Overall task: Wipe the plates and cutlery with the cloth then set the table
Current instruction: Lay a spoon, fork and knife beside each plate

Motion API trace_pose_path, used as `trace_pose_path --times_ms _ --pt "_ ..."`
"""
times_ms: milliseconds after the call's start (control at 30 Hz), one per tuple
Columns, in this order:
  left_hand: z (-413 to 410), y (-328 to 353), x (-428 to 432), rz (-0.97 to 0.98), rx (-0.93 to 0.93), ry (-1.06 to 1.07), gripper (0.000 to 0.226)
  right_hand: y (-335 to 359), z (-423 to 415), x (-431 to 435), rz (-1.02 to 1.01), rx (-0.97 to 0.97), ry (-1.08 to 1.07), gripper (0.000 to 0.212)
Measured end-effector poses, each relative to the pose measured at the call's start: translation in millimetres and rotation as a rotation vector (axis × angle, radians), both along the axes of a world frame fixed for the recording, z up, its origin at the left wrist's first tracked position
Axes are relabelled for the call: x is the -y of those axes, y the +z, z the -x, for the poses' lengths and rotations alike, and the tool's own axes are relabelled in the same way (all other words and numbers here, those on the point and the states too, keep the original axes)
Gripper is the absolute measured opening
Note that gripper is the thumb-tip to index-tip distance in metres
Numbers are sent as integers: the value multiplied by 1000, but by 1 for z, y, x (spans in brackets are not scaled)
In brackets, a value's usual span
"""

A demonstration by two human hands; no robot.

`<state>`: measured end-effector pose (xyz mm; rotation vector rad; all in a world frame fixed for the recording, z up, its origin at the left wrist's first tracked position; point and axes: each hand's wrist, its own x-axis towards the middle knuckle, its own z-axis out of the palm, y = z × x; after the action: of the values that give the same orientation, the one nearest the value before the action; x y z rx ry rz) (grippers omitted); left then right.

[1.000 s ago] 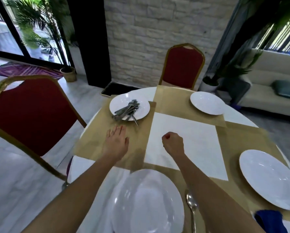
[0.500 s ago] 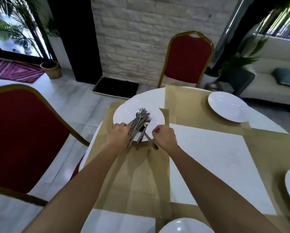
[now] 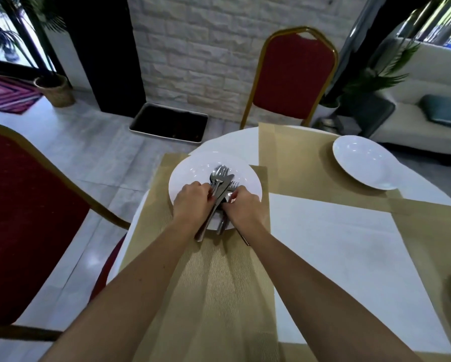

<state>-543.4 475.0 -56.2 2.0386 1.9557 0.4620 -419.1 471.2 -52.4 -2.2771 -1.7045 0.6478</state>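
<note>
A white plate (image 3: 187,176) sits on a gold placemat (image 3: 208,278) at the table's far left. A pile of steel cutlery (image 3: 220,178), forks, a spoon and a knife, lies across it with handles over the near rim. My left hand (image 3: 191,199) grips handles on the pile's left side. My right hand (image 3: 241,205) pinches other pieces on the right side. A second white plate (image 3: 362,163) rests on the far right placemat. No cloth is in view.
A red chair with a gold frame (image 3: 294,74) stands behind the table, another red chair (image 3: 23,218) at the left. A white centre mat (image 3: 336,257) covers the table's middle. A sofa (image 3: 428,121) and potted plants lie beyond.
Both hands have moved from the mat's middle to the cutlery plate and taken hold of the pile. The view has shifted forward and left, so the near plates have left the frame.
</note>
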Motion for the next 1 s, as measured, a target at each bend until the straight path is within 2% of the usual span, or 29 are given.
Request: trace_pose_path --times_ms 167,333,400,467,533,667,767,900,1000 --pt "3 2 -8 69 78 120 25 4 -13 -4 -19 -33 -36 29" --pt "16 0 -6 19 238 275 22 7 -11 -9 -77 117 53 36" --pt "17 0 -5 0 283 311 22 9 -7 -13 -161 178 113 33" --pt "19 1 -6 -32 315 346 21 11 6 -22 -181 114 212 31" --pt "23 0 -6 -57 336 382 19 10 19 -30 -160 74 343 31" --pt "32 -4 -4 -62 345 395 19 5 36 -38 -83 190 504 32" --pt "35 -5 -1 -47 323 360 18 3 34 -40 -98 233 484 27" --pt "36 -6 -2 -47 302 333 19 4 23 -44 -91 120 318 20" --pt "35 -3 -2 -47 286 311 18 5 16 -46 -87 139 312 21"
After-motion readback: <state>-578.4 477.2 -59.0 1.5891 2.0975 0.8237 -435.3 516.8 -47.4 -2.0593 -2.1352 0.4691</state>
